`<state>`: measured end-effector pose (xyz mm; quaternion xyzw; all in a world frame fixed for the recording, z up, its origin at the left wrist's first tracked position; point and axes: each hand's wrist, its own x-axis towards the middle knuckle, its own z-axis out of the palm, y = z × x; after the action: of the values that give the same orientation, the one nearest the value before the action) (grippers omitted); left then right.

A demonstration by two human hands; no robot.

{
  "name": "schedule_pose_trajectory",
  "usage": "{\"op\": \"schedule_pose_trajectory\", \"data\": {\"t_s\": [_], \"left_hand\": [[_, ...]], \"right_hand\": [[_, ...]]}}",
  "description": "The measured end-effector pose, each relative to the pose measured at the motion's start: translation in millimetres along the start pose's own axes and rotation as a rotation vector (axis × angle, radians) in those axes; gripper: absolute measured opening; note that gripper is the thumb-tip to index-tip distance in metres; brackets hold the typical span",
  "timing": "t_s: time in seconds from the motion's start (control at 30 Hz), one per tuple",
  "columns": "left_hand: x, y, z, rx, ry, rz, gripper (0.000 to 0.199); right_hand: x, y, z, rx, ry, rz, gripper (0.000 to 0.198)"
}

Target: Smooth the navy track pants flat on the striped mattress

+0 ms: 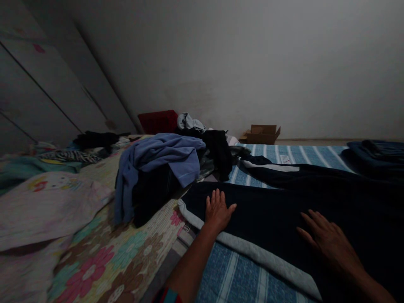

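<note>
From my remote post I see the left hand (pixel 217 210) and the right hand (pixel 328 237) resting palm-down with fingers spread, grasping nothing, on the dark trousers (pixel 265 214) laid out beneath them, seemingly to press the cloth flat over the blue striped sheet (pixel 230 273). The trousers look nearly black, with a pale grey band passing under my left wrist and a white-striped leg beyond the fingers; a blue shirt (pixel 158 155) slumps left of the left hand.
</note>
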<state>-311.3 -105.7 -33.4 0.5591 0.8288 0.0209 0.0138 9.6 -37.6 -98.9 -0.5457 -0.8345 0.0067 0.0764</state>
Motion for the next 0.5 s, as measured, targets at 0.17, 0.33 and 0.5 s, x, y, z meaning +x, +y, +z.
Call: {"op": "schedule_pose_trajectory", "data": {"t_s": [0.17,0.33,0.5], "left_hand": [[2,2,-2,0.054,0.033,-0.004,0.073],[7,1,-4,0.147,0.142,0.051,0.066],[10,-3,-1,0.161,0.185,0.070,0.062]], "right_hand": [[1,-8,-12,0.018,-0.017,0.024,0.060],[4,-18,-32,0.065,-0.060,0.043,0.059],[5,-19,-35,0.103,-0.061,0.051,0.058]]}}
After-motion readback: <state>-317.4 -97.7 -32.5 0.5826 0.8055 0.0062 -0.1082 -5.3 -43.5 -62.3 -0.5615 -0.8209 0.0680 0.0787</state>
